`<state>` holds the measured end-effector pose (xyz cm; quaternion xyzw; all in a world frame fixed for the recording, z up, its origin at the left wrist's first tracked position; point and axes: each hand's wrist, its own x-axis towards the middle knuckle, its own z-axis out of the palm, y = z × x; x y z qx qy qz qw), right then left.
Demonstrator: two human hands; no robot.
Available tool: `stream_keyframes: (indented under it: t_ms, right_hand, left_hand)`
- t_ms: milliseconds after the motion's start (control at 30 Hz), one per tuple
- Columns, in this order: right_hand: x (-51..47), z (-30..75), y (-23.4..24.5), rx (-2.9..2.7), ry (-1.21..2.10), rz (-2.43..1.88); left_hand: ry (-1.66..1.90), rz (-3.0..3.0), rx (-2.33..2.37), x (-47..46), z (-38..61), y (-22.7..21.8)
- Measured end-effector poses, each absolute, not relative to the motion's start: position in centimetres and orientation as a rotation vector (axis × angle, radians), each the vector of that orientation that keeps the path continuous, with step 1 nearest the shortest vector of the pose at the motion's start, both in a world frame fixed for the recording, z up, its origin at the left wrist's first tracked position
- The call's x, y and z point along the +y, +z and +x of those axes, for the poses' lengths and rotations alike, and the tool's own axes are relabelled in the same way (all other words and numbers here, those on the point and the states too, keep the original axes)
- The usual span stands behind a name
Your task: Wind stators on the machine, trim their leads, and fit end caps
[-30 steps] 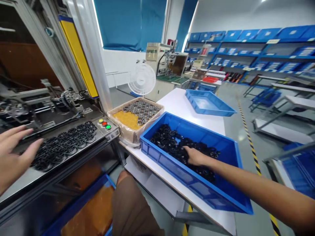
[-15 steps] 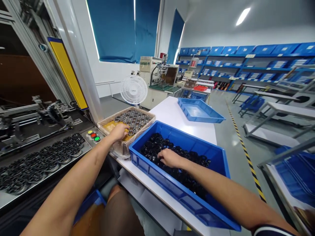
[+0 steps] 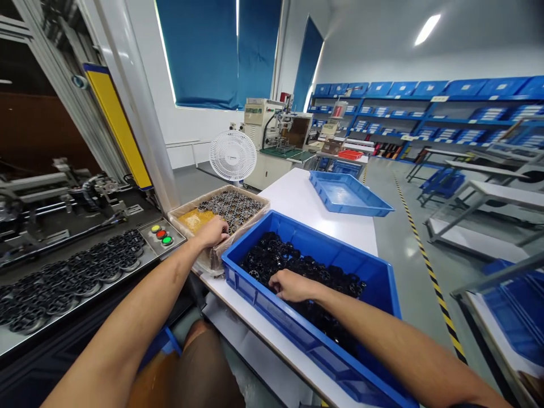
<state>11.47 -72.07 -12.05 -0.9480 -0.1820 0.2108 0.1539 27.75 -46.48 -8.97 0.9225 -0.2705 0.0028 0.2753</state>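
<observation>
My left hand (image 3: 213, 231) is over the near right side of a lined carton (image 3: 199, 258), fingers curled downward; what they hold, if anything, is hidden. Rows of dark wheel-like parts (image 3: 233, 205) fill much of this carton, and a yellow layer (image 3: 193, 220) shows at its left. Inside a deep blue bin (image 3: 331, 235), my right hand (image 3: 292, 285) rests at a heap of black spoked plastic parts (image 3: 312, 266). Its fingers are bent and pressed together among the parts, and their tips are partly hidden.
On the left, a machine bed carries rows of black spoked parts (image 3: 80, 277) beside a panel of coloured buttons (image 3: 161, 232). A shallow blue tray (image 3: 351, 192) lies at the back of the white table (image 3: 289, 190). Behind the carton stands a white fan (image 3: 233, 156).
My left hand has moved right and slightly down, toward the carton's near right edge. My right hand has shifted slightly left and down among the black parts.
</observation>
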Motion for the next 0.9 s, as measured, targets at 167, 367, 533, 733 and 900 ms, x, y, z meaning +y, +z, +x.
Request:
stream_keyframes:
  t_ms: [167, 367, 533, 733, 900]
  right_hand:
    - [-72.0, 11.8, -11.6, -0.417, 0.455, -2.732]
    - [-72.3, 12.3, -11.7, -0.325, 0.278, -2.785]
    - [-71.1, 11.9, -8.3, -0.306, -0.002, -2.762]
    - [-64.5, 5.5, -4.3, -0.913, -0.563, -2.204]
    - [-61.9, 2.3, -5.7, -1.256, -0.805, -1.868]
  left_hand:
    - [0.102, 2.178, -0.521, -44.0, 23.2, -7.2]
    - [0.140, 1.696, -0.367, -38.6, 9.8, -9.1]
    - [0.087, 1.534, -0.282, -36.6, 3.2, -9.3]
    - [0.030, 1.392, -0.264, -38.4, 1.3, -7.3]
    - [-0.075, 1.307, -0.295, -41.4, 0.5, -7.3]
